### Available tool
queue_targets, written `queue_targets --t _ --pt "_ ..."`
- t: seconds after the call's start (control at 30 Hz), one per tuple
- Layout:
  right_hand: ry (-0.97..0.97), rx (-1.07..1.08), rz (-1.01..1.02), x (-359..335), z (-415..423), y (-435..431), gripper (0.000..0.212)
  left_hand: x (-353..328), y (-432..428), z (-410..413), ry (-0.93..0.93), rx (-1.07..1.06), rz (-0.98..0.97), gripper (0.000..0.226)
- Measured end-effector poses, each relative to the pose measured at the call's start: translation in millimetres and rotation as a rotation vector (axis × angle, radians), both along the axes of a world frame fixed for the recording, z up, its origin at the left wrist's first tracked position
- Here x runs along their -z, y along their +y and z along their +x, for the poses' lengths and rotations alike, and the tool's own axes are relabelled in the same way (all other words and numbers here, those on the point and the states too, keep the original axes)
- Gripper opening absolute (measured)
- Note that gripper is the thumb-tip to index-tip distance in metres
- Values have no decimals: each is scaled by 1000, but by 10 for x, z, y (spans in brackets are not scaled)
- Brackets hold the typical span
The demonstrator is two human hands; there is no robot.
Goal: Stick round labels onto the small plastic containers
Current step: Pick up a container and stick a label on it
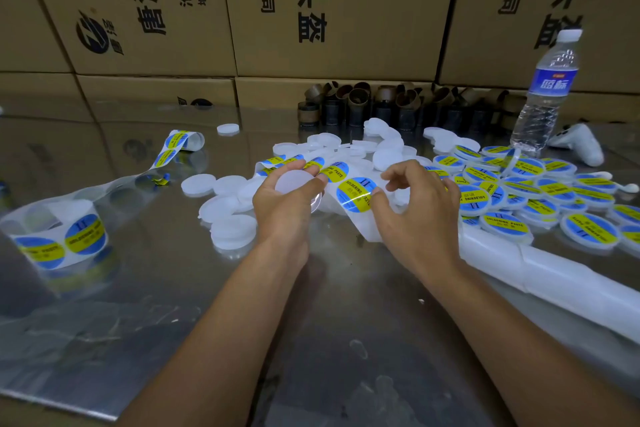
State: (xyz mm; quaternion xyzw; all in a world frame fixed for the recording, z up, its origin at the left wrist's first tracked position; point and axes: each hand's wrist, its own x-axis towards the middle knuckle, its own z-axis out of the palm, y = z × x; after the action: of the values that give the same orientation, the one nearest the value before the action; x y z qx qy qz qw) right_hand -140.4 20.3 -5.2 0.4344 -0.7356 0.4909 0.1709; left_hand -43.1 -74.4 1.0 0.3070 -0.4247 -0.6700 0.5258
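The left hand (287, 199) grips a blank container (294, 184) in curled fingers, held above the bench (346, 305). The next label (356, 194) lies just right of it on the backing strip (370, 229), which runs far-left to near-right. The right hand (412, 215) is nearer, thumb at the label's right edge, fingers curled; whether it pinches yet I cannot tell

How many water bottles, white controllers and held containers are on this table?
Clear plastic water bottle: 1
White plastic handheld controller: 1
Unlabelled round white plastic container, in left grip: 1
Total: 3
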Motion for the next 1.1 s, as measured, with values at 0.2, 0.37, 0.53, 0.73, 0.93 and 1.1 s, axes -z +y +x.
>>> queue_targets --t 0.2,0.37,0.53,0.73,0.93,1.1 --pt "228 -116 72 7 48 -11 23 2 11 -13 44 44 -37 27" --pt "188 -148 77 17 21 -23 24 -17 19 -21 105 85 -20 25" --pt "103 -207 69 20 19 -14 33 -21 18 -23 83 106 -16 24" --pt "134 -220 83 12 28 0 36 -32 44 -31 47 125 -17 23" --pt "199 -164 86 15 13 2 25 -21 47 -32 -22 115 -70 25" --pt "299 -83 21 20 22 -7 20 -9 51 -41 -56 87 -91 24"
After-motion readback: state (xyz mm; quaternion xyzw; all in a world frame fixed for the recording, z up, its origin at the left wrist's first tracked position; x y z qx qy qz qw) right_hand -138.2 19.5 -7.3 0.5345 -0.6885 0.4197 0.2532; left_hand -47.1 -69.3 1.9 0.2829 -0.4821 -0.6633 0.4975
